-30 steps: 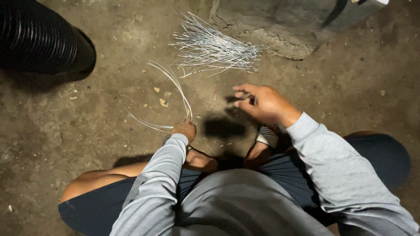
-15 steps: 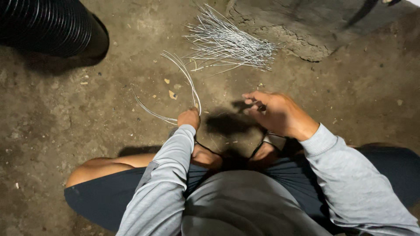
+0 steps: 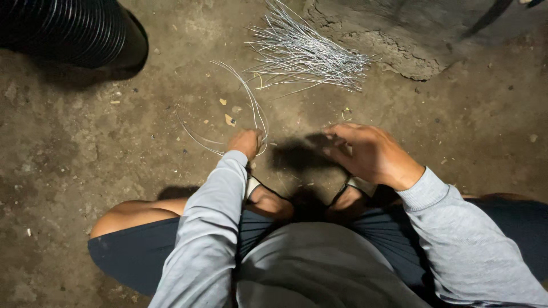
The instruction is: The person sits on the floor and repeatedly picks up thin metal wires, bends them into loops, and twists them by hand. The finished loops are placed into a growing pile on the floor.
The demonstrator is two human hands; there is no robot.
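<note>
Left hand (image 3: 245,142): you are closing it around the ends of a few thin, curved silver wire strands (image 3: 251,105) that are arcing over the dirt floor (image 3: 85,148). Right hand (image 3: 365,151): you are curling it palm-down, contents hidden. Wire likely light, springy; you are gripping near its ends.

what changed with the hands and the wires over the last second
The right hand has lowered toward the ground, fingers now spread downward; whether it grips anything cannot be told. The left hand stays closed on the bent wires. The wire bundle and black ribbed pipe lie as before.
</note>
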